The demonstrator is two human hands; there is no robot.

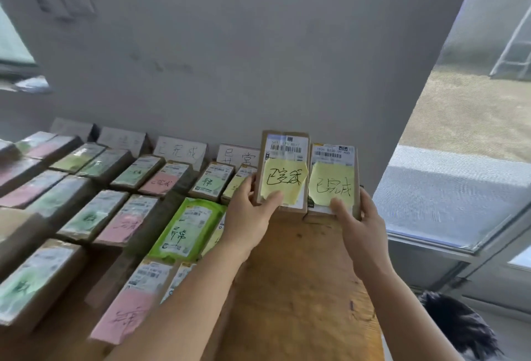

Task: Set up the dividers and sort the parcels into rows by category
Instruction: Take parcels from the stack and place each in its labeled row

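Where the wooden bench (301,288) shows bare board at the near right, two forearms reach forward over it. Nearest on the left lies a parcel with a pink note (129,311), and beside it a box with a green note (31,280). Further in, a green bag (184,228) lies flat among rows of boxes carrying pink and green notes. Above the bare board, the left hand (253,214) grips the left parcel (284,171), thumb pressed on its yellow note and fingers curled behind its left edge. The right hand (356,222) grips the right parcel (333,179) the same way, thumb on the yellow note, fingers wrapped round the right edge. Both parcels are held upright, side by side and touching, barcode labels at the top. Behind them, white divider cards (179,149) with handwriting stand against the grey wall (230,44).
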